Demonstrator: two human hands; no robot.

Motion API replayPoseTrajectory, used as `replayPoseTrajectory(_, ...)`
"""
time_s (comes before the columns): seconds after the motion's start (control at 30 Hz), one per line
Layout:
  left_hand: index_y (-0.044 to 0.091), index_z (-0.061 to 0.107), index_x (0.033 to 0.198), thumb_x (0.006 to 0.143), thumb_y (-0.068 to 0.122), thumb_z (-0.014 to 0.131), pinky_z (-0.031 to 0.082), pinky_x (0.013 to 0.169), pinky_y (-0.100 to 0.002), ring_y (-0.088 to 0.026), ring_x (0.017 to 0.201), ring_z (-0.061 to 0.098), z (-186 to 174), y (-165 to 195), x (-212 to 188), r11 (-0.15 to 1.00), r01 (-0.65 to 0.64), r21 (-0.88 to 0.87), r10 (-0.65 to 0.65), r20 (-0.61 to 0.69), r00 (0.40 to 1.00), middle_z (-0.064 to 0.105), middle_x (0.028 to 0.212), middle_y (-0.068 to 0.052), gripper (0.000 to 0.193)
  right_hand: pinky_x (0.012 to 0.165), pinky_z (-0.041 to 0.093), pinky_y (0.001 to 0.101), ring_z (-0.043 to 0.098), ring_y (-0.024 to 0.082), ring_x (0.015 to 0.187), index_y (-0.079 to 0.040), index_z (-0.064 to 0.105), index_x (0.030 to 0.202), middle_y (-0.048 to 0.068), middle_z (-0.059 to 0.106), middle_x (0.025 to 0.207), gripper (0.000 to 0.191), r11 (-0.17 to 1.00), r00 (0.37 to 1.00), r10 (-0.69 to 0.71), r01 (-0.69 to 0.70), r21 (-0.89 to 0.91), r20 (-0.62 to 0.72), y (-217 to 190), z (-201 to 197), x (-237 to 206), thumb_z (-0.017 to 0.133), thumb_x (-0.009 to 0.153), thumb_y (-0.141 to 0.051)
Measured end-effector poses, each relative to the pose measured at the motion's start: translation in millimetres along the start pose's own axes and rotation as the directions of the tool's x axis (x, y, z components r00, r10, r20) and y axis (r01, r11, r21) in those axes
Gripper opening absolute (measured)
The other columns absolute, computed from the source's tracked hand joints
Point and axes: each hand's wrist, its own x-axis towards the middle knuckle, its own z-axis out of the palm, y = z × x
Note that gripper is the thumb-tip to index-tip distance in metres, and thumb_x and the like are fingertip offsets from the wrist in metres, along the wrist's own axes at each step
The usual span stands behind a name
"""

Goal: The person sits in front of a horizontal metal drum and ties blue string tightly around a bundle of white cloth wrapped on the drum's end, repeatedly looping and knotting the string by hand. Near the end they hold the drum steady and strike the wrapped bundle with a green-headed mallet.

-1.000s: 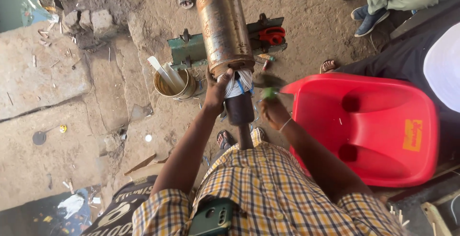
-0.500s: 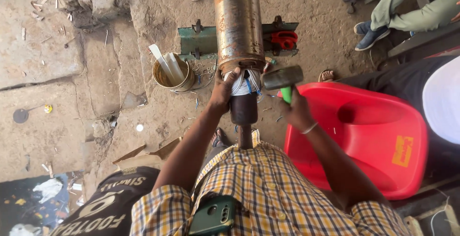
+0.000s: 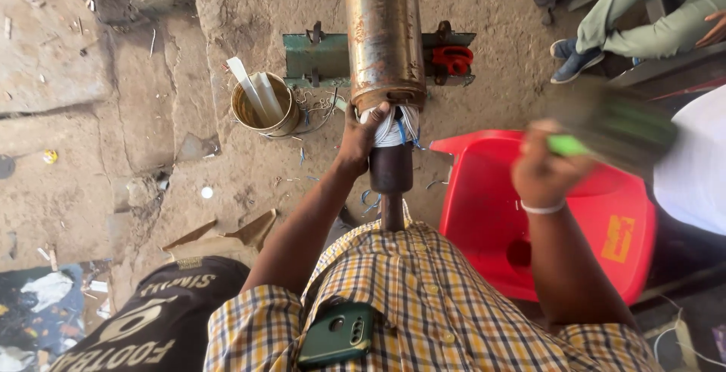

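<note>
The rusty cylindrical motor housing [image 3: 384, 35] lies clamped in a green vise [image 3: 321, 58] on the dirt floor, its winding wires [image 3: 389, 126] bunched at the near end. The left hand [image 3: 359, 137] is closed around that wire bundle and the dark shaft [image 3: 391, 168]. The right hand [image 3: 544, 168] grips a green-handled hammer [image 3: 612, 126], raised and blurred, right of the housing. Judged progress: striking underway; windings not yet freed.

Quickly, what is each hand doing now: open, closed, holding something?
Left hand: closed around the wire bundle under the rusty cylinder.
Right hand: closed on a blurred hammer with a green handle.
</note>
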Motion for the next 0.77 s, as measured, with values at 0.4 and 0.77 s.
replayPoseTrajectory(0.4, 0.005, 0.028, 0.148, 0.078, 0.028, 0.087, 0.059, 0.093, -0.044, -0.031, 0.112, 0.066, 8, 8, -5, 1.0, 0.009, -0.012, -0.009, -0.012, 1.0, 0.06, 0.129, -0.021, 0.094, 0.073, 0.055, 0.0329, 0.066, 0.02, 0.08, 0.0, 0.039, 0.139, 0.011, 0.067, 0.099, 0.032, 0.967, 0.969, -0.219, 0.201, -0.156, -0.112, -10, -3, 28, 0.055, 0.119, -0.021)
replayPoseTrajectory(0.77, 0.006, 0.027, 0.148, 0.078, 0.027, 0.087, 0.057, 0.098, -0.045, -0.03, 0.118, 0.064, 6, 4, -5, 1.0, 0.01, -0.016, -0.01, 0.002, 1.0, 0.058, 0.132, -0.02, 0.095, 0.067, 0.053, 0.0377, 0.061, 0.02, 0.078, -0.001, 0.041, 0.131, 0.012, 0.064, 0.099, 0.033, 0.974, 0.954, 0.226, -0.224, -0.035, 0.195, 41, -2, 6, 0.066, 0.116, -0.014)
